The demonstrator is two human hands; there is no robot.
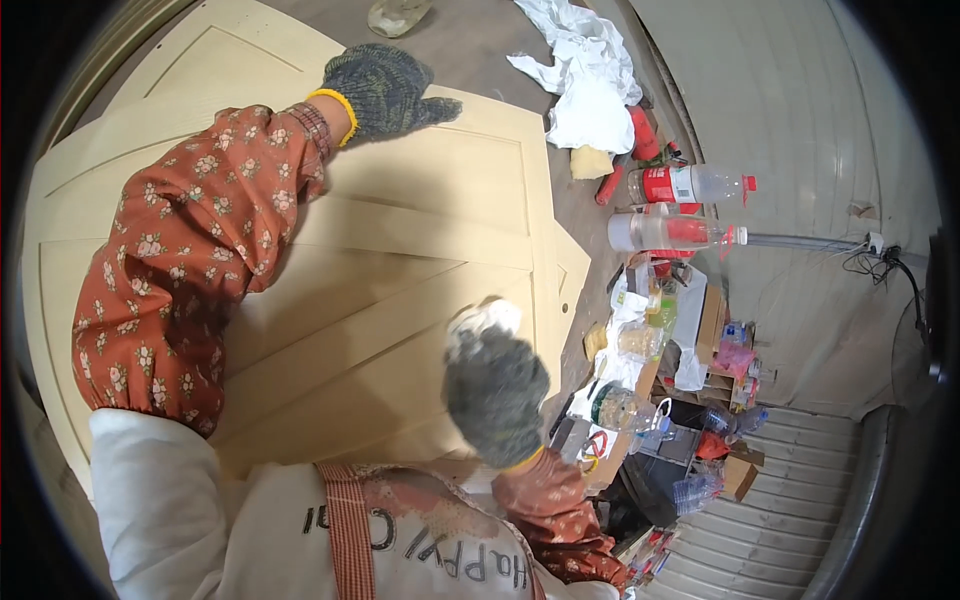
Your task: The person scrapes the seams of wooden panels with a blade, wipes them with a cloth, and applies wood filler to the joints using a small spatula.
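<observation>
A large cream panel (440,190) with recessed mouldings, like a cabinet door, lies in front of me. My left hand (385,92), in a dark knitted glove with a yellow cuff, rests open near its far edge, thumb stretched to the right. On the right part of the panel, my right hand (495,390) wears a matching glove and is closed around a white rag (487,320). The rag sits against or just over the surface; slight blur leaves the contact unclear. Floral red sleeve covers (190,240) are on both forearms.
Another cream panel (215,62) shows beneath at the far left. White crumpled cloth (590,75), a yellow sponge (590,162) and plastic bottles (680,186) lie along the right. Further right are cardboard boxes (738,475). A clear container (398,14) stands at the far edge.
</observation>
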